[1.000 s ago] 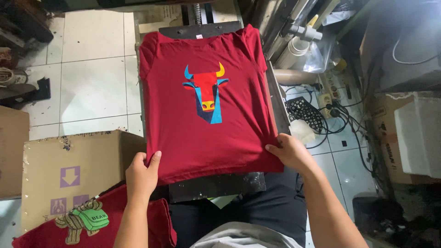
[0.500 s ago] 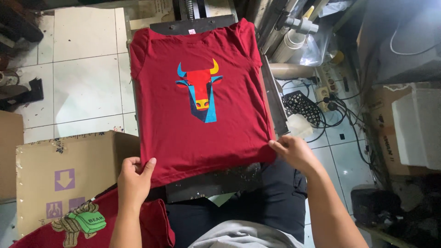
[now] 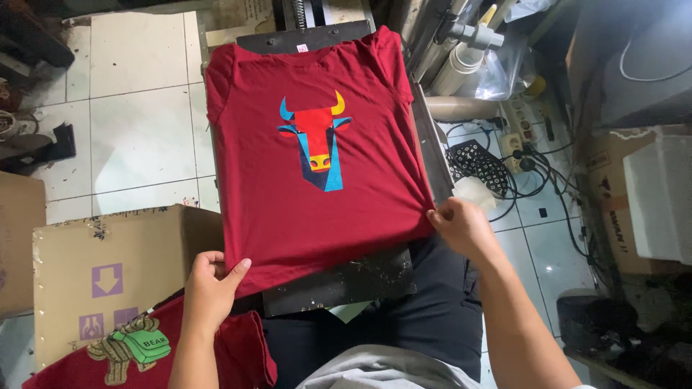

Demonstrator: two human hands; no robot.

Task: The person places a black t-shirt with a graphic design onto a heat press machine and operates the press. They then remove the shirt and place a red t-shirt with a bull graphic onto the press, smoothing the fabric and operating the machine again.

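Red bull-print shirt (image 3: 317,151) has slid toward 6 o'clock on the platen (image 3: 339,277) — left hand (image 3: 209,284) and right hand (image 3: 461,227) both pinching the hem, still tugging it off.

Left hand (image 3: 210,282) low at near left, forearm rising from the bottom edge, wrist straight, palm turned down. Fingers curled under, thumb (image 3: 238,268) stretched out toward the right, pinching closed. Right hand (image 3: 461,225) at mid right, a little farther out than the left, forearm slanting in from the near right corner. Knuckles up, fingers bent and bunched at the tips, clenched in a tight pinch. Both arms bare, hands well apart.
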